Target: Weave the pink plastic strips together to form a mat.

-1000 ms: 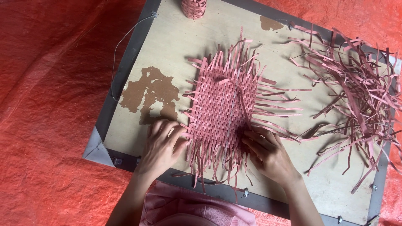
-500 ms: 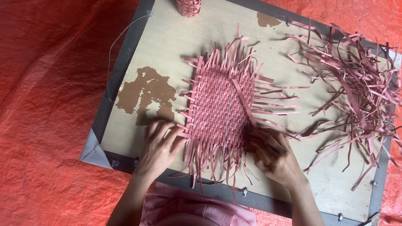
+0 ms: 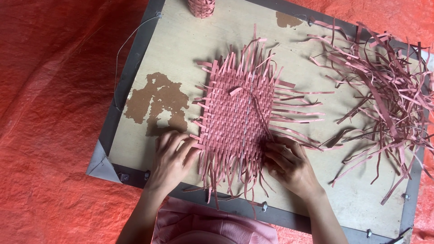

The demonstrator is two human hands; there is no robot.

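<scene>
- An orange-red tarpaulin (image 3: 54, 113) covers the floor, and on it lies the work surface (image 3: 190, 54), a pale board in a grey metal frame with a brown patch where the top layer has peeled.
- A thin wire (image 3: 118, 58) curves along the frame's left edge, clear of the work.
- The left hand (image 3: 172, 160) presses flat, fingers together, on the near-left corner of the woven mat (image 3: 237, 117), pinning the loose strip ends there rather than gripping anything.
- The mat sits mid-board, a tight pink plaid of flat strips with unwoven ends fanning out on every side.
- The right hand (image 3: 289, 165) bends its fingers inward at the mat's near-right corner, seemingly pinching a strip end; exactly which one I cannot tell.
- The step in hand looks like tightening or tucking the near edge; the next move probably calls for holding the weave steady while one strip is threaded over and under.
- A small woven cylinder (image 3: 201, 7) stands at the far edge.
- A tangled heap of spare strips (image 3: 384, 86) lies at right, some trailing toward the mat and apt to snag.
</scene>
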